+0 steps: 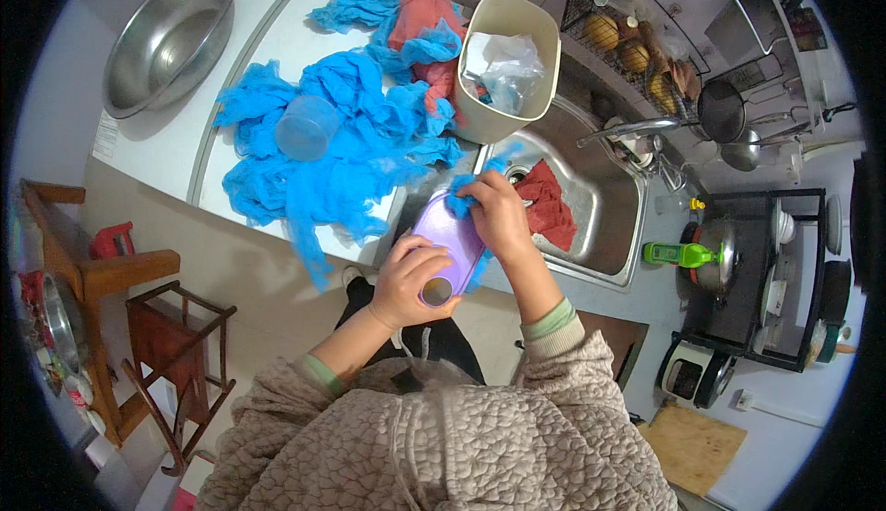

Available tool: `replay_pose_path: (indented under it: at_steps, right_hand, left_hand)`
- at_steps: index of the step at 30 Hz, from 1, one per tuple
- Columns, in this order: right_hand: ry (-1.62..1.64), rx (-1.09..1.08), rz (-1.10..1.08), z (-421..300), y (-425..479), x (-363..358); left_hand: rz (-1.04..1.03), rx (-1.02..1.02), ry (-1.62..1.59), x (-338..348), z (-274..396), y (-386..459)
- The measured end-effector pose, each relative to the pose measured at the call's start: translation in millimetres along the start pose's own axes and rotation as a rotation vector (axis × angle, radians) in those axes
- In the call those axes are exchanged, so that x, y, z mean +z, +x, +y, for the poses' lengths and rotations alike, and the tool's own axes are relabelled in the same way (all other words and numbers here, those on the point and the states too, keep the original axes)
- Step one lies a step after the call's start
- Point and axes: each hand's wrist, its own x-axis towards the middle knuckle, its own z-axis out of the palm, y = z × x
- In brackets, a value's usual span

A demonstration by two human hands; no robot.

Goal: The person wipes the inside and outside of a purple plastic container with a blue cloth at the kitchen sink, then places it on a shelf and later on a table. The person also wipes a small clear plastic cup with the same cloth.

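Observation:
My left hand (412, 279) grips a purple plastic piece (443, 234) near its end with a round hole. It is held tilted in front of my body, over the counter's front edge. My right hand (502, 217) pinches a bunch of blue mesh cloth (459, 196) against the far end of the purple piece. To the left, a large heap of blue mesh cloth (346, 95) spreads over the white surface (277, 30). A translucent plastic cup (306, 128) lies on that heap. Pinkish-red mesh cloth (427, 18) is mixed in at the back.
A cream bin (473, 111) with plastic and paper waste stands beside the steel sink (609, 234), where a red cloth (550, 203) lies. A steel basin (169, 43) sits far left. On the right are a green bottle (682, 255) and a black dish rack (747, 279).

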Motion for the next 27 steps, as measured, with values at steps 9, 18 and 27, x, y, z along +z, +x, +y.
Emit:
replay_pose_path:
  at_steps: [9, 18, 27]
  right_hand:
    - [-0.262, 0.316, -0.095, -24, -55, -17]
    - [-0.290, 0.103, 0.029, -17, -7, 6]
    - [-0.433, -0.124, -0.068, -7, -6, -8]
  left_hand:
    - [0.048, -0.016, 0.087, 1, 4, -1]
    - [0.072, 0.017, -0.013, 3, 0, 3]
    - [0.071, -0.009, 0.099, 6, -1, -1]
